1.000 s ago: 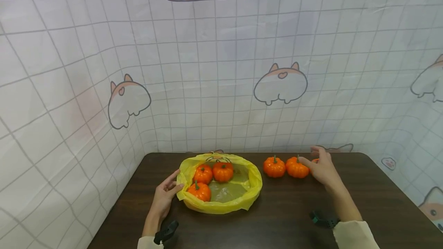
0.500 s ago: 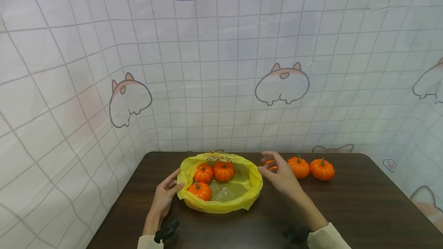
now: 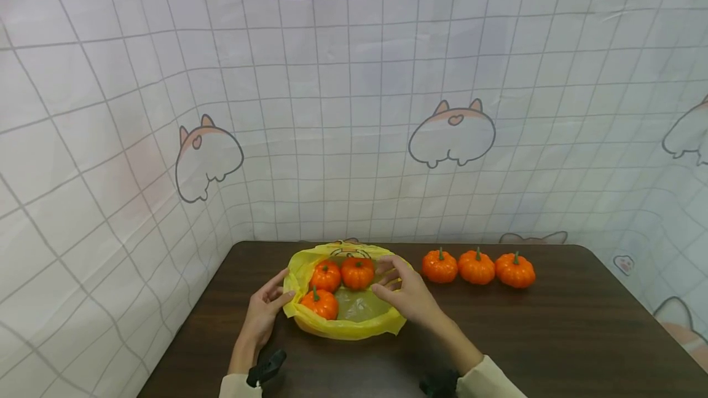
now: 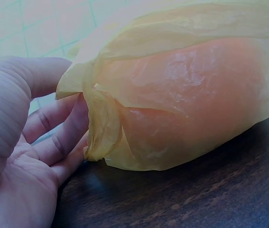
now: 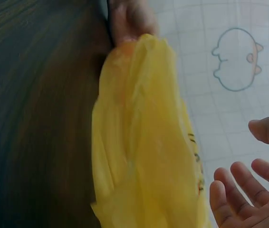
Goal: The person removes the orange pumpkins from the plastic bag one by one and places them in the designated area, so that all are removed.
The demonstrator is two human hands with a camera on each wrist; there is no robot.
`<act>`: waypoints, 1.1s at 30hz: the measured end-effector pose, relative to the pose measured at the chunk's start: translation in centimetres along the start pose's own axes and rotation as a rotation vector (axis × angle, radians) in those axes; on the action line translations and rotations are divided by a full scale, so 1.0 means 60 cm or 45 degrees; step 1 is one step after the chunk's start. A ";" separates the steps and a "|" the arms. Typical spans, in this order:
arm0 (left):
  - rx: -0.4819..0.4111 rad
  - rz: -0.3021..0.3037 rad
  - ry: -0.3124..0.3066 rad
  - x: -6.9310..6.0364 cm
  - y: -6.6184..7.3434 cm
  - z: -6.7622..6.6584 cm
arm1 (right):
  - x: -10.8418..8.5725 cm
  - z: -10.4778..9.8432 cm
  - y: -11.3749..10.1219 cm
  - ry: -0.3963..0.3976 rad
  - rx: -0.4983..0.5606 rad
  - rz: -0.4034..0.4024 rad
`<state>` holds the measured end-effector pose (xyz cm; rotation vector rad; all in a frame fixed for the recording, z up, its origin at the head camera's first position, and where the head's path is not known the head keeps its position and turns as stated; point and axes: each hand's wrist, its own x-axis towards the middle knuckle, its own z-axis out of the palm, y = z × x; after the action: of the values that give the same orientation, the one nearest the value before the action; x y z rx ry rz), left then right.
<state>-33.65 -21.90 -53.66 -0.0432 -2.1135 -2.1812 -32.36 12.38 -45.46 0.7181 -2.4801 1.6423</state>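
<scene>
With the left hand (image 3: 261,318) pinching the thin yellow plastic bag (image 3: 354,329) around three ribbed orange pumpkins (image 3: 357,274), the empty right hand (image 3: 408,293), fingers loosely spread over its right side, should avoid dragging it.

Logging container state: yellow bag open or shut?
Open: in the head view, the mouth of the yellow plastic bag is spread wide, three orange pumpkins visible inside.

A white grid-patterned cloth (image 3: 354,85) printed with cartoon corgis (image 3: 452,140) rises behind the far edge of the dark wood-grain table (image 3: 586,324) and along its left and right edges, a paw print (image 3: 624,264) showing just beyond the far right corner.
</scene>
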 end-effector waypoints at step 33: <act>0.025 -0.008 0.004 -0.002 0.001 0.001 | 0.042 0.105 -0.009 -0.237 0.052 0.043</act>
<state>-33.53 -21.85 -53.60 -0.0311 -2.1361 -2.1625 -33.21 5.76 -46.87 0.8773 -2.6029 1.7162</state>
